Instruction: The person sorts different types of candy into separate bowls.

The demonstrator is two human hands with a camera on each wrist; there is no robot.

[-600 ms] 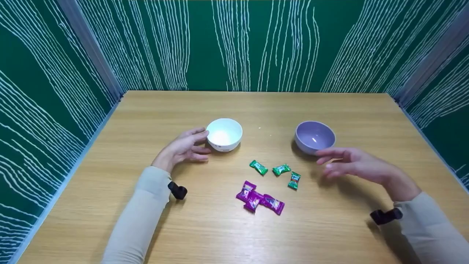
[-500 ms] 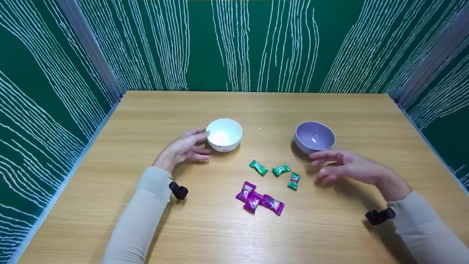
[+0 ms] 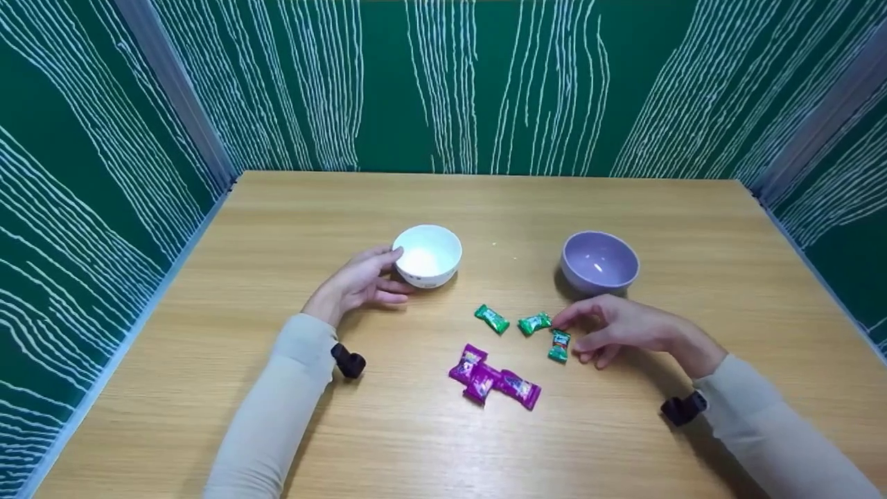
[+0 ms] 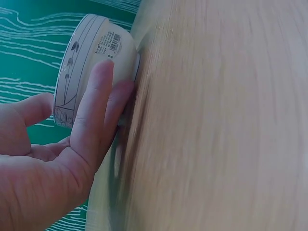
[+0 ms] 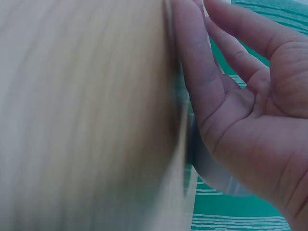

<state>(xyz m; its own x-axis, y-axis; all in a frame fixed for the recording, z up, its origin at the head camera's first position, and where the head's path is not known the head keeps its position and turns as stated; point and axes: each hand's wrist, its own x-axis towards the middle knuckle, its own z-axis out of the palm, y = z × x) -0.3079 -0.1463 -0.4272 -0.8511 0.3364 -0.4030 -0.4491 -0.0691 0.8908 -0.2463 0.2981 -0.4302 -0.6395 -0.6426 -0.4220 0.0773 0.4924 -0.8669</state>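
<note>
My left hand (image 3: pixel 360 281) rests against the left side of a white bowl (image 3: pixel 438 278), thumb at the rim. In the left wrist view its extended fingers (image 4: pixel 94 103) lie along the patterned outer wall. My right hand (image 3: pixel 620 329) reaches in over the table, its thumb and fingers spread apart around the right end of a green-wrapped candy (image 3: pixel 560 345). Two more candies in green wrappers, one a middle candy (image 3: pixel 534 324) and one a left candy (image 3: pixel 492 319), lie beside it. In the right wrist view the right hand's fingers hide the candies.
Three purple-wrapped candies (image 3: pixel 481 382) lie touching each other nearer the front. Behind my right hand stands a purple bowl (image 3: pixel 600 263). The wooden table (image 3: pixel 346 208) backs onto green walls (image 3: pixel 381 83) with white lines.
My right hand has moved left and toward me, from beside the purple bowl to the rightmost green candy. My left hand has stayed at the white bowl.
</note>
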